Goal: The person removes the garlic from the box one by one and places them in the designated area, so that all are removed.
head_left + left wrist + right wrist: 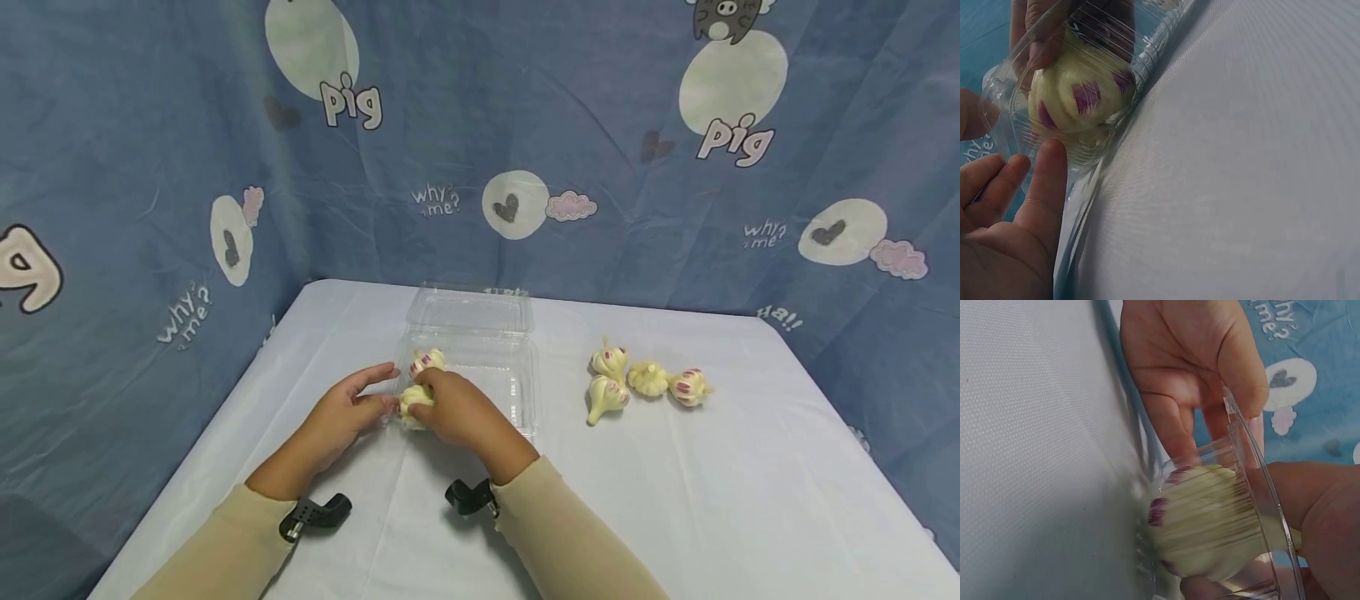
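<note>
A clear plastic clamshell box (491, 379) lies with its lid (471, 310) folded back. Inside its left half are two garlic bulbs: a far one with purple patches (427, 361) and a near one (415, 403). My right hand (461, 414) reaches over the near wall and grips the near garlic bulb (1204, 525) low in the box. At the box's left edge my left hand (337, 421) touches the plastic with extended fingers. Through the clear wall, the left wrist view shows that same bulb (1082, 94) with purple marks.
Right of the box, several garlic bulbs sit grouped on the white-covered table (720, 492), among them a long-stemmed one (606, 396) and a purple-marked one (688, 387). Blue printed cloth (450, 142) hangs behind and at the sides.
</note>
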`<state>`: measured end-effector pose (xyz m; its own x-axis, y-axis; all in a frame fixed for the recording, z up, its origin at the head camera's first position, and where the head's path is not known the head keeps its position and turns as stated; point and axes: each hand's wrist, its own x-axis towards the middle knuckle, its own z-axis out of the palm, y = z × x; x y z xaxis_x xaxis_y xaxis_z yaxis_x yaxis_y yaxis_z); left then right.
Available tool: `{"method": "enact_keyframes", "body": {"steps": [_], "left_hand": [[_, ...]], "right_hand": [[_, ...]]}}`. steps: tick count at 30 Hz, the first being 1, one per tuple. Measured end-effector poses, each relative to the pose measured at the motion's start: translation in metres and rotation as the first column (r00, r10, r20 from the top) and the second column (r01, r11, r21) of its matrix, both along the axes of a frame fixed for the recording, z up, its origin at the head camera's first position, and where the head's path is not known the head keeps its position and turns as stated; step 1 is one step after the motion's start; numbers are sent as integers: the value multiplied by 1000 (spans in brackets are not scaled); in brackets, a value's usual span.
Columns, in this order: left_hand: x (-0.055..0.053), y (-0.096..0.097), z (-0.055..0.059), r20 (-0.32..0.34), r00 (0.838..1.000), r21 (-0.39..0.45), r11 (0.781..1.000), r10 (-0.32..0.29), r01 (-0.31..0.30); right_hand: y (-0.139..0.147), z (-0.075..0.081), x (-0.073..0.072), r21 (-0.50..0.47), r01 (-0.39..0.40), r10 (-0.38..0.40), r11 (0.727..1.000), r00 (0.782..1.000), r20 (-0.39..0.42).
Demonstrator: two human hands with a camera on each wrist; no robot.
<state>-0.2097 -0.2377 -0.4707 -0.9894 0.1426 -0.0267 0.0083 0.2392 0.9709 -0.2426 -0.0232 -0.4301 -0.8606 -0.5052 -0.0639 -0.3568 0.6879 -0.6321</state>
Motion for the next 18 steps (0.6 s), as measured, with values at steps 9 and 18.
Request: {"method": "enact_keyframes", "body": {"steps": [9, 18], "left_hand": [[-1, 0, -4, 1, 1000, -15, 1000, 24, -24], [-1, 1, 0, -12, 1000, -4, 1000, 16, -16]], "right_hand": [[1, -3, 1, -11, -7, 7, 1000, 999, -41], [3, 1, 0, -20, -4, 3, 1000, 998, -57]]}}
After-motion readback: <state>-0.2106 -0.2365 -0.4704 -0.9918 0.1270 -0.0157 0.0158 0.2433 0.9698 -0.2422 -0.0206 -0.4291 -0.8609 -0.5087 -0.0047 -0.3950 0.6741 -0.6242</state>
